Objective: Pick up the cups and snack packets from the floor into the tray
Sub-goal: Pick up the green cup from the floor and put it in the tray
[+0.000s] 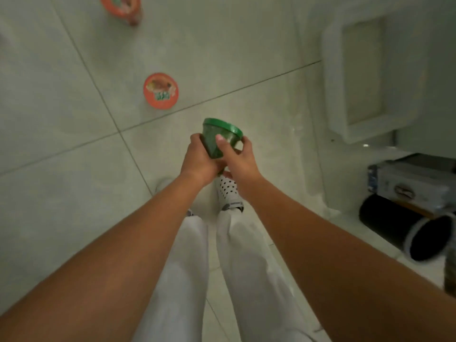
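Observation:
A green cup point(218, 137) with a green lid is held above the floor, tilted with its lid toward the upper right. My left hand point(201, 160) grips its lower body from the left. My right hand point(240, 157) grips it from the right, thumb across the cup's side. An orange-lidded cup point(161, 90) stands on the tiled floor beyond my hands. Another orange cup point(122, 7) lies at the top edge, partly cut off. A white tray point(333, 77) sits at the upper right.
My legs in white trousers and white dotted shoes point(228, 191) stand below the hands. A grey box point(414, 181) and a black cylinder point(404, 232) lie on a low ledge at the right. Pale floor tiles point(61, 119) spread to the left.

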